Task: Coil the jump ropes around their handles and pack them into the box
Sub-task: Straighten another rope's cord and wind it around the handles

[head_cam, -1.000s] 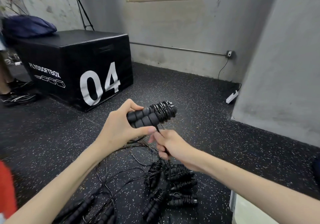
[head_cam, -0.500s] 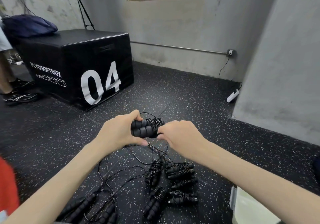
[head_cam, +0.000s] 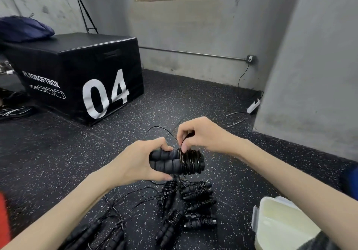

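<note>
Speckled black rubber floor (head_cam: 48,153), grey concrete walls. Nearest: translucent white plastic box (head_cam: 280,224) at lower right, then coiled black jump ropes (head_cam: 195,195) and loose ones lying on floor beneath the hands. Left hand (head_cam: 139,162) clamps a pair of black ribbed foam handles (head_cam: 166,160), held above the pile; right hand (head_cam: 201,135) pinches the thin black cord (head_cam: 190,159) wound around them. Beyond: black plyo box marked "04" (head_cam: 81,71), white power strip (head_cam: 253,106) by wall.

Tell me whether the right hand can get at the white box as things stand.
Probably not yet: the right hand is pinching the rope being wound. The white box lies open beneath that forearm, nothing blocking.
</note>
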